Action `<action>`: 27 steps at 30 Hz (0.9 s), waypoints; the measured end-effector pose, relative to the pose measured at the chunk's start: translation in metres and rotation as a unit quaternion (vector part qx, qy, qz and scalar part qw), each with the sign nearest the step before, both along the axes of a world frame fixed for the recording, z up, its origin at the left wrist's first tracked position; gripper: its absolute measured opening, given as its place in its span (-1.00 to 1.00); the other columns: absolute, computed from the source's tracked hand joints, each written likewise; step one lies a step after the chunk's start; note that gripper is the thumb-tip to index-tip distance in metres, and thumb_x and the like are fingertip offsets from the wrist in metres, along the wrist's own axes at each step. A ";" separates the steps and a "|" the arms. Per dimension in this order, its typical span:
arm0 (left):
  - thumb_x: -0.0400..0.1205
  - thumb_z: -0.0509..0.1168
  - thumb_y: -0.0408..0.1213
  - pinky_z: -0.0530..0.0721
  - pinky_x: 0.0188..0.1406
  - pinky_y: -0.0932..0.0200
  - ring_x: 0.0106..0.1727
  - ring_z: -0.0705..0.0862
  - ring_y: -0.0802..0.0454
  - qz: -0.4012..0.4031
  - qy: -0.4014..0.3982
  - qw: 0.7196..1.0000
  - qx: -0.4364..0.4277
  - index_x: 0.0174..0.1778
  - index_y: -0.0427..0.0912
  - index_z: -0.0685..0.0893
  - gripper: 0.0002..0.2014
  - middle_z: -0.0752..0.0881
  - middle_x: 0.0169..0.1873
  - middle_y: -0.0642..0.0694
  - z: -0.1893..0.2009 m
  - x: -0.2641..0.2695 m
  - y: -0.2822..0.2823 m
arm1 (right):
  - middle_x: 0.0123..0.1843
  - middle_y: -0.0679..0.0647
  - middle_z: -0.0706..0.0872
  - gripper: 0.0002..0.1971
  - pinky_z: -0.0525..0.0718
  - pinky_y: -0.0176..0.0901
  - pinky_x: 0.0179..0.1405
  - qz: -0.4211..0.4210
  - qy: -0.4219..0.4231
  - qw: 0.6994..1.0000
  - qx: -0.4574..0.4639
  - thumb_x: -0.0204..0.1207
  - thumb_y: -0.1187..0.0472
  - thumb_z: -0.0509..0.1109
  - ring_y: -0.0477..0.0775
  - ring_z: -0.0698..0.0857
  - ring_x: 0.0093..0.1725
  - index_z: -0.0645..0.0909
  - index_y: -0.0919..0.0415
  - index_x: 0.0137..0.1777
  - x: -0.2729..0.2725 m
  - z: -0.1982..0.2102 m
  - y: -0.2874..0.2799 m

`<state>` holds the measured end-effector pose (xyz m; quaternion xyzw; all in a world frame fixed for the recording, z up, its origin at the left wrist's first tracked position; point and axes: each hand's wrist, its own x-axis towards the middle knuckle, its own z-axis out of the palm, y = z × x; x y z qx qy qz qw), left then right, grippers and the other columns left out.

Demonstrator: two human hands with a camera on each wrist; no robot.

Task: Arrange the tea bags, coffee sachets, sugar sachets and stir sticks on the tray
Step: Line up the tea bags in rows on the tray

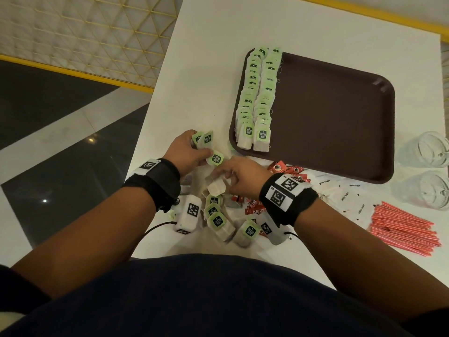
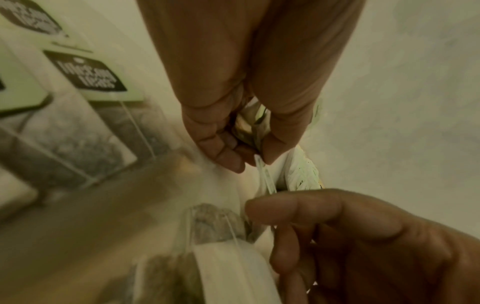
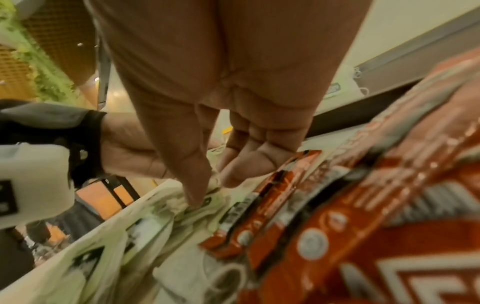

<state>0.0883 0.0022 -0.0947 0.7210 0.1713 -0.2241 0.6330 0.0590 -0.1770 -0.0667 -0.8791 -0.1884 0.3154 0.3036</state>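
A brown tray (image 1: 328,122) lies on the white table, with two rows of green-tagged tea bags (image 1: 257,98) along its left side. Just left of the tray's near corner, my left hand (image 1: 200,152) grips a few tea bags (image 1: 206,138) by their tags; the left wrist view shows its fingers (image 2: 221,152) curled round them. Close beside it, my right hand (image 1: 224,176) pinches a single tea bag (image 1: 216,187) above the loose pile of tea bags (image 1: 218,221). In the right wrist view its thumb (image 3: 194,185) presses on a tea bag tag.
Red coffee sachets (image 1: 289,170) lie under and beside my right wrist, also close up as coffee sachets (image 3: 337,205). White sugar sachets (image 1: 345,194) and red stir sticks (image 1: 403,229) lie to the right. Two glasses (image 1: 427,152) stand at the table's right edge.
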 end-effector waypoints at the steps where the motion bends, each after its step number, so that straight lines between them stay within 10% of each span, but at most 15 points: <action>1: 0.52 0.45 -0.56 0.82 -0.01 -0.08 0.03 0.78 -0.23 0.000 0.002 1.000 0.001 0.15 -0.34 0.55 -0.67 0.72 0.04 -0.37 0.000 0.000 0.000 | -0.16 -0.19 0.46 -0.60 0.37 -0.46 -0.30 0.020 -0.011 1.000 -0.004 0.40 0.33 0.46 -0.28 0.45 -0.29 0.73 0.00 0.23 0.000 -0.001 0.001; 8: 0.53 0.44 -0.54 0.77 0.09 -0.23 0.10 0.76 -0.30 0.003 -0.007 1.000 0.012 0.10 -0.28 0.57 -0.72 0.72 0.07 -0.40 0.006 -0.002 -0.001 | 0.06 0.08 0.65 -0.81 0.61 -0.03 0.07 0.040 -0.061 0.997 -0.029 0.49 0.18 0.50 0.06 0.64 0.03 0.80 0.06 0.09 -0.001 -0.013 0.006; 14: 0.54 0.45 -0.47 0.77 -0.25 0.28 -0.15 0.75 -0.09 0.006 -0.066 0.997 0.044 0.09 -0.29 0.57 -0.74 0.72 -0.12 -0.26 0.016 0.002 0.001 | -0.11 -0.04 0.71 -0.93 0.67 -0.08 -0.04 -0.164 -0.041 0.985 0.035 0.64 0.11 0.35 -0.06 0.68 -0.12 0.64 0.06 -0.04 0.014 -0.004 -0.010; 19: 0.53 0.47 -0.47 0.77 0.12 -0.21 0.09 0.75 -0.28 0.024 -0.050 0.998 0.014 0.06 -0.20 0.59 -0.74 0.73 0.00 -0.31 0.022 0.008 0.003 | -0.16 0.02 0.71 -0.89 0.68 -0.03 -0.08 -0.282 -0.051 0.957 0.048 0.63 0.12 0.37 0.05 0.68 -0.16 0.58 0.15 0.02 0.037 -0.007 -0.033; 27: 0.53 0.47 -0.48 0.77 0.12 -0.19 0.10 0.75 -0.28 0.018 -0.046 0.999 0.008 0.12 -0.25 0.57 -0.70 0.73 -0.03 -0.27 0.019 0.008 0.000 | -0.03 0.08 0.75 -0.78 0.72 0.07 0.10 -0.343 -0.059 0.937 0.035 0.56 0.10 0.46 0.10 0.73 -0.02 0.64 0.16 0.13 0.052 -0.016 -0.033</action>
